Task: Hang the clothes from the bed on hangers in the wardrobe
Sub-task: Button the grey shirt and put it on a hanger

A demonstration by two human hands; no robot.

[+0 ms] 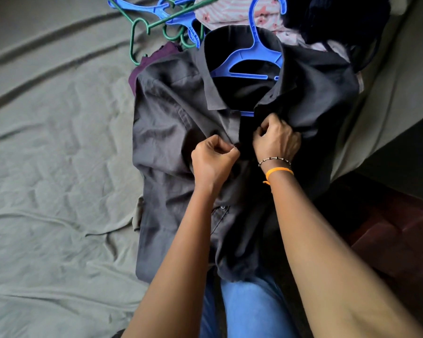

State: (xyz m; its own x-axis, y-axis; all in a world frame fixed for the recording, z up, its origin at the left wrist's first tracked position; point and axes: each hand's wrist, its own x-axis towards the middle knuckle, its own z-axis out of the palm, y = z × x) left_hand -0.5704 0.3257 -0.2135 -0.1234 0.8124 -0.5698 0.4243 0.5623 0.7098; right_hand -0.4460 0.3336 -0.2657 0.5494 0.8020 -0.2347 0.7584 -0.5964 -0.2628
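Shirt-buttoning step, as I read it. Dark grey collared cotton shirt (pixel 181 132) lies flat on the olive-grey bedsheet (pixel 54 167), collar away from me, hem toward me, long axis straight ahead. Blue plastic hanger (pixel 252 62) already sits inside the shirt's collar, hook pointing beyond it. My left hand (pixel 214 159) pinches the shirt's left placket edge; my right hand (pixel 276 140) grips the right front panel, fingers curled into cloth. Both hands sit mid-chest on the shirt, just apart, right one slightly nearer the collar. Fabric looks thin, creased, limp. Spare green and blue hangers (pixel 156 18) beyond the collar.
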